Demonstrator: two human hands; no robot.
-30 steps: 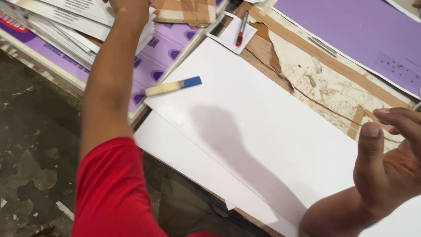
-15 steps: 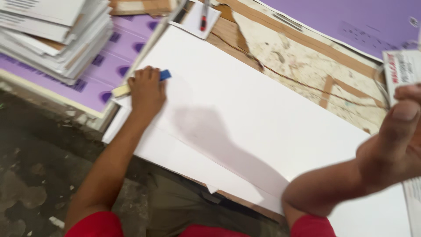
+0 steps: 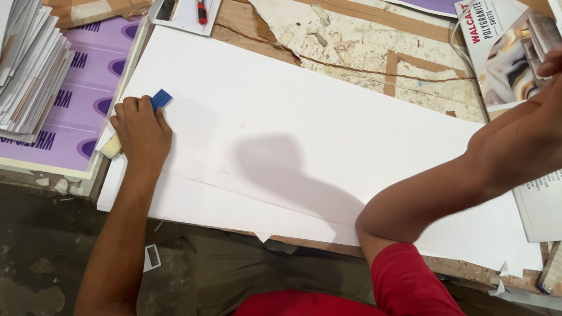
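At the bottom of the frame sit the red sleeves and olive trousers of the person, whose two bare arms reach up over the table (image 3: 351, 76). The left hand (image 3: 140, 130), at middle left, is clenched over a small flat tool with a blue tip and a pale handle (image 3: 161, 98), its blue end poking out past the knuckles and its pale end (image 3: 111, 146) showing below the palm; it presses the tool on the near left corner of the large white sheet (image 3: 304, 134). By the look of it, the step in hand is working the tool along the sheet, and a next stroke would call for even pressure with the sheet kept flat and still. The sheet is broad, plain and smooth, lying slantwise over a second white sheet (image 3: 193, 202) across the middle of the frame. The right hand (image 3: 550, 70) is cut off at the right edge, touching a printed brochure (image 3: 497, 52); whether it grips it cannot be told. Farther off, at upper left, lie purple printed boards (image 3: 88, 99), a stack of boards (image 3: 29, 70), and a red-handled cutter (image 3: 201, 11).
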